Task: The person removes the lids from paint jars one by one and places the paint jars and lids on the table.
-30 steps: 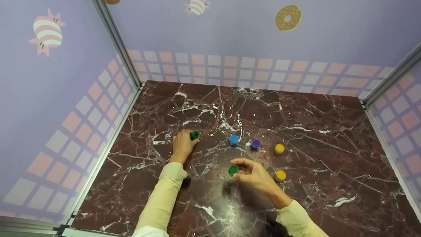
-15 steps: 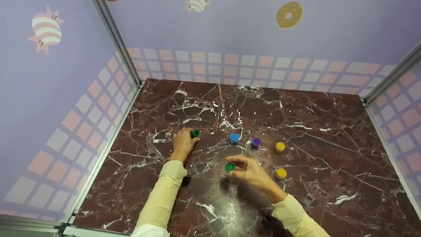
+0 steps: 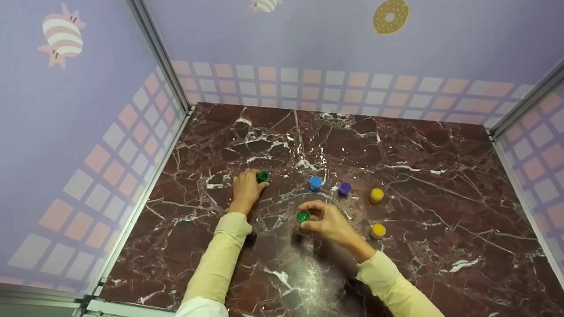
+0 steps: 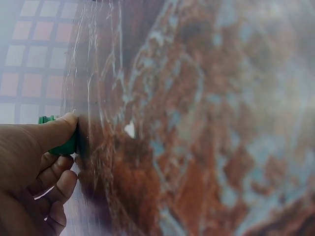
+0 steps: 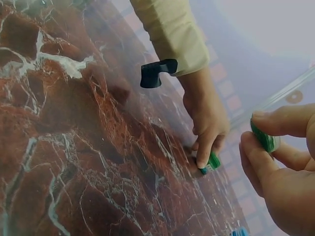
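Observation:
At the left of the head view, my left hand point(image 3: 247, 190) grips a small green paint pot point(image 3: 263, 176) that stands on the marble-patterned table. The pot's threaded neck point(image 4: 44, 119) shows uncapped in the left wrist view. My right hand point(image 3: 329, 223) pinches a round green lid point(image 3: 303, 216) between thumb and fingers, held above the table, nearer to me and right of the pot. Seen from the right wrist, the lid point(image 5: 266, 137) is tilted and apart from the pot point(image 5: 213, 161).
Right of the green pot stand a blue-lidded pot point(image 3: 315, 183), a purple-lidded pot point(image 3: 344, 189) and a yellow-lidded pot point(image 3: 376, 195). Another yellow-lidded pot point(image 3: 378, 230) is nearer, beside my right wrist. Purple panel walls point(image 3: 282, 48) border the table point(image 3: 440, 211) at the back and sides.
My right hand has shifted left and a little away from me, bringing the green lid closer to the pot. The left hand keeps its grip in the same place. The head view has tilted slightly.

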A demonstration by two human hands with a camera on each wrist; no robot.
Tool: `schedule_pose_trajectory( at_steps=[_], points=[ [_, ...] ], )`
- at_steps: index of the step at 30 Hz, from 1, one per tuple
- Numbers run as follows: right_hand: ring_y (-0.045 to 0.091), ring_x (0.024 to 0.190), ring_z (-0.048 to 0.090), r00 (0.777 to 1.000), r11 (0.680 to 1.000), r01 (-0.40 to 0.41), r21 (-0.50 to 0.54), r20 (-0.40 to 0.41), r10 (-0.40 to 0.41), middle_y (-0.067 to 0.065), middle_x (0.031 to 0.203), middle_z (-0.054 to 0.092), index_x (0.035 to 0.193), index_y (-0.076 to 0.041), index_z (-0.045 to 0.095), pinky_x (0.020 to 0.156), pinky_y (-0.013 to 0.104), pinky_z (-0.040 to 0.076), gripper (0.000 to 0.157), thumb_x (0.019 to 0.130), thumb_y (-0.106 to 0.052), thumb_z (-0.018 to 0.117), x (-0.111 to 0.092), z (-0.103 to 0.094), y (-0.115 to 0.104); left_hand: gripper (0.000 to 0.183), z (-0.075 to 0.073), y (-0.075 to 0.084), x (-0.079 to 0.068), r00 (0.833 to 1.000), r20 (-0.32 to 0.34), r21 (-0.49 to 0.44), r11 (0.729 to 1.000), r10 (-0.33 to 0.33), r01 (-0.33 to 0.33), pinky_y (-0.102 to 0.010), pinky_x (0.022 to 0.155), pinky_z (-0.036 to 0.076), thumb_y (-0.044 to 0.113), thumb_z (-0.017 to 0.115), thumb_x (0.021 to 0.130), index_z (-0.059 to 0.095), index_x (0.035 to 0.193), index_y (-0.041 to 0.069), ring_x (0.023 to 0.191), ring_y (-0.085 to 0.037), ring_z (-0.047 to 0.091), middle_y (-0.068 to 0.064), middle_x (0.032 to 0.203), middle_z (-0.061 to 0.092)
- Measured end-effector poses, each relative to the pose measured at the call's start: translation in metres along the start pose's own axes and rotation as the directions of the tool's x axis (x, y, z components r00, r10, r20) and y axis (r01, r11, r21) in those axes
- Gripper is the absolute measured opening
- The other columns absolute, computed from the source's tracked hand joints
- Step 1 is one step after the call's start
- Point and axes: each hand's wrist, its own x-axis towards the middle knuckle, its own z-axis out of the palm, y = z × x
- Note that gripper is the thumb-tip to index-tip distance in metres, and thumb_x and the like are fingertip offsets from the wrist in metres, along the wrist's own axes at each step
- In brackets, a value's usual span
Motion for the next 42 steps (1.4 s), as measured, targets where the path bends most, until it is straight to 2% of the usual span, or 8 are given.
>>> schedule_pose_trajectory(
  at_steps=[4, 9, 15, 22, 35, 42],
  points=[
    [0.027, 0.096, 0.069, 0.999, 0.997, 0.021, -0.079, -0.036, -0.024, 0.017, 0.112, 0.07, 0.123, 0.006, 0.064, 0.085, 0.029, 0.057, 0.042, 0.084, 0.002, 0.079, 0.011, 0.004, -0.001, 0.043, -0.001, -0.001, 0.001, 1.0, 0.006, 0.004, 1.0, -0.002, 0.002, -0.051, 0.091, 0.043, 0.03, 0.083, 0.088, 0.072, 0.12, 0.004, 0.107, -0.038, 0.065, -0.016, 0.115, 0.07],
    [0.027, 0.093, 0.067, 0.995, 0.983, 0.062, -0.174, -0.067, -0.074, 0.016, 0.111, 0.069, 0.12, 0.005, 0.067, 0.083, 0.029, 0.056, 0.04, 0.082, 0.0, 0.081, 0.027, 0.009, -0.002, 0.044, -0.003, -0.002, 0.003, 1.0, 0.003, 0.001, 1.0, -0.003, 0.003, -0.051, 0.092, 0.043, 0.031, 0.082, 0.088, 0.072, 0.121, 0.004, 0.108, -0.039, 0.065, -0.017, 0.116, 0.07],
    [0.022, 0.089, 0.064, 0.986, 0.973, 0.061, -0.222, -0.137, -0.093, 0.016, 0.11, 0.068, 0.118, 0.005, 0.068, 0.081, 0.029, 0.054, 0.039, 0.081, 0.003, 0.081, 0.048, 0.015, -0.004, 0.044, -0.002, -0.002, 0.004, 1.0, -0.016, -0.004, 1.0, 0.012, -0.012, -0.051, 0.091, 0.044, 0.031, 0.084, 0.085, 0.073, 0.118, 0.003, 0.106, -0.038, 0.066, -0.017, 0.113, 0.071],
    [0.03, 0.093, 0.065, 0.98, 0.95, 0.065, -0.304, -0.162, -0.119, 0.019, 0.11, 0.065, 0.119, 0.006, 0.068, 0.085, 0.038, 0.056, 0.04, 0.08, 0.007, 0.077, 0.073, 0.025, 0.002, 0.043, 0.002, -0.004, 0.0, 0.999, 0.022, 0.002, 1.0, -0.028, 0.028, -0.05, 0.093, 0.044, 0.031, 0.083, 0.086, 0.073, 0.119, 0.005, 0.107, -0.037, 0.066, -0.015, 0.114, 0.071],
    [0.034, 0.103, 0.065, 0.967, 0.919, 0.014, -0.393, -0.228, -0.112, 0.019, 0.11, 0.068, 0.114, 0.005, 0.07, 0.094, 0.045, 0.052, 0.039, 0.076, 0.006, 0.081, 0.099, 0.039, 0.013, 0.041, 0.002, -0.004, 0.002, 1.0, -0.005, -0.009, 1.0, -0.004, 0.004, -0.05, 0.091, 0.043, 0.029, 0.084, 0.085, 0.074, 0.117, 0.005, 0.107, -0.037, 0.067, -0.015, 0.113, 0.071],
    [0.034, 0.106, 0.062, 0.962, 0.894, -0.043, -0.447, -0.26, -0.084, 0.018, 0.111, 0.066, 0.111, 0.001, 0.072, 0.095, 0.047, 0.049, 0.035, 0.079, 0.001, 0.084, 0.114, 0.041, 0.019, 0.043, 0.001, -0.002, 0.001, 1.0, 0.014, -0.002, 1.0, -0.025, 0.025, -0.05, 0.092, 0.043, 0.032, 0.083, 0.086, 0.073, 0.119, 0.006, 0.108, -0.036, 0.066, -0.014, 0.115, 0.071]
  ],
)
